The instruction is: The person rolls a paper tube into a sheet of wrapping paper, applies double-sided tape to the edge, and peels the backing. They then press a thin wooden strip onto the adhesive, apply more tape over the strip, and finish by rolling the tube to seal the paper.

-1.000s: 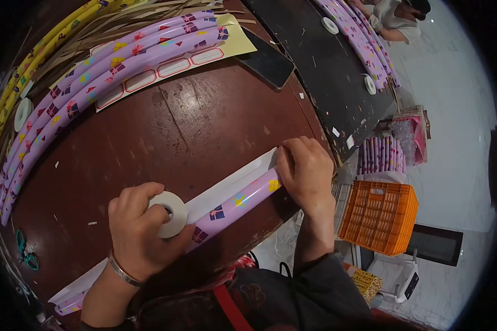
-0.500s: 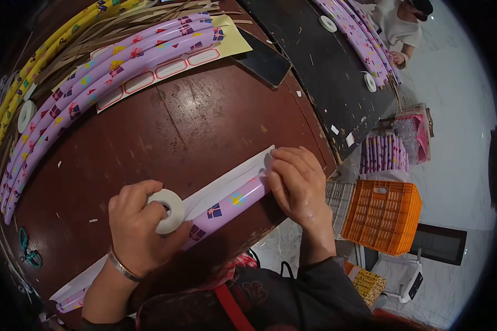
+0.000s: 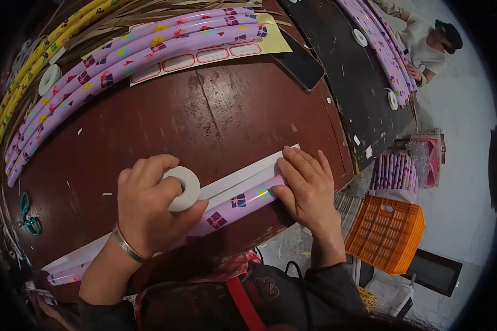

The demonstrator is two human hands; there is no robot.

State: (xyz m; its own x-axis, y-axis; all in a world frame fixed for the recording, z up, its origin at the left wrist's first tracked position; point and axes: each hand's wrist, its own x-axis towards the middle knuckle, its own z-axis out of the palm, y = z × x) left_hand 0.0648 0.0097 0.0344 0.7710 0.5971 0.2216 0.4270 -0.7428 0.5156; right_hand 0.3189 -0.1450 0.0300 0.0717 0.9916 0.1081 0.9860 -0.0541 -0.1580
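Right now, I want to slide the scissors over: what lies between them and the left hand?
A small white scrap on the table; otherwise the stretch from the scissors to the left hand looks bare, as the head view shows.

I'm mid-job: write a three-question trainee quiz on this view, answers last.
1. Which hand holds the white tape roll?
2. True or false: the right hand touches the purple patterned roll in front of the person.
3. Which lies nearest the black phone: a) the orange crate, b) the yellow sheet, c) the green-handled scissors?

Key: 1. the left hand; 2. true; 3. b
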